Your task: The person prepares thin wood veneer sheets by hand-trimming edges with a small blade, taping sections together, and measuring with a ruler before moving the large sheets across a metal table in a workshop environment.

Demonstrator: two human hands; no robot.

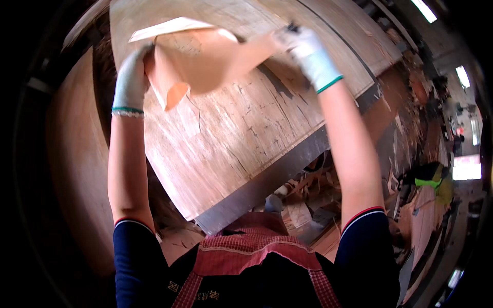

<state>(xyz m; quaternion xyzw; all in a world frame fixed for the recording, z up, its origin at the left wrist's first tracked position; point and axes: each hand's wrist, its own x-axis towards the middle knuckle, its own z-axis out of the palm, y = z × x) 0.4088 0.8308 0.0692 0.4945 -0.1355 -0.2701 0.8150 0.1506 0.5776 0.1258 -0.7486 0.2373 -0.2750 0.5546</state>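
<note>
A thin, curling sheet of wood veneer (205, 61) stretches between my two gloved hands above a large wooden panel (215, 149). My left hand (134, 72), in a white glove with a green cuff edge, grips the veneer's left end, where the sheet rolls into a loose tube. At the other end my right hand (303, 46), gloved alike and smeared by motion, has its fingers closed round the narrowing strip. The panel's surface shows dark cracks, and a small loose flake (192, 119) lies on it below the veneer.
Another wooden sheet (77, 164) stands at the left. A grey metal edge (267, 179) runs along the panel's near side. Veneer scraps (300, 205) litter the floor below it, with more scraps and a dark and bright-green item (429, 179) at the right.
</note>
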